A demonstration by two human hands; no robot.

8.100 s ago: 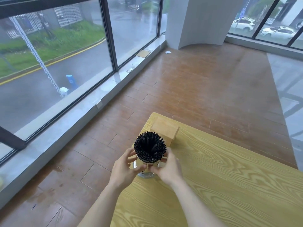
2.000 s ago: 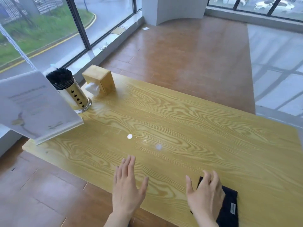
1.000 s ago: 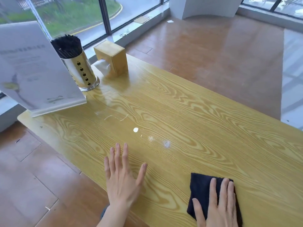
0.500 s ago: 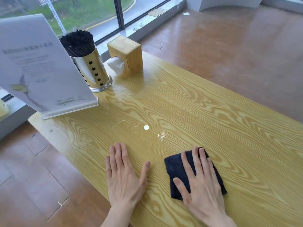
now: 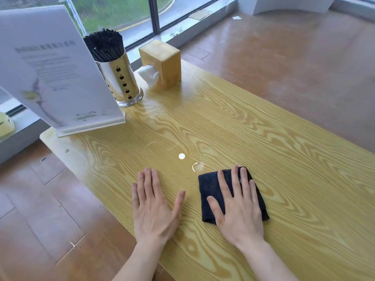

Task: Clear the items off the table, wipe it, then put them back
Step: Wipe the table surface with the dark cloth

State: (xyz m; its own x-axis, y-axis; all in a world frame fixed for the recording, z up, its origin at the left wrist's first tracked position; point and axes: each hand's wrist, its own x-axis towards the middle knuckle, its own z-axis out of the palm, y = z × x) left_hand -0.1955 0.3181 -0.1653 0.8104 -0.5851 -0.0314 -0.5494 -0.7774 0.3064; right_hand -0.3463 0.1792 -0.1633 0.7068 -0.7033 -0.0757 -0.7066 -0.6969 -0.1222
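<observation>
A folded dark cloth lies on the yellow wooden table near its front edge. My right hand presses flat on the cloth, fingers spread. My left hand rests flat on the bare wood just left of it, holding nothing. At the table's far left end stand a white menu stand, a metal holder full of black straws and a wooden tissue box with a tissue sticking out.
A small white dot and faint ring marks show on the wood ahead of my hands. Large windows run along the left, with a sill below. Brown tiled floor surrounds the table.
My right hand has slid the cloth leftward along the front edge, close to my left hand. The view has moved closer to the items at the left end.
</observation>
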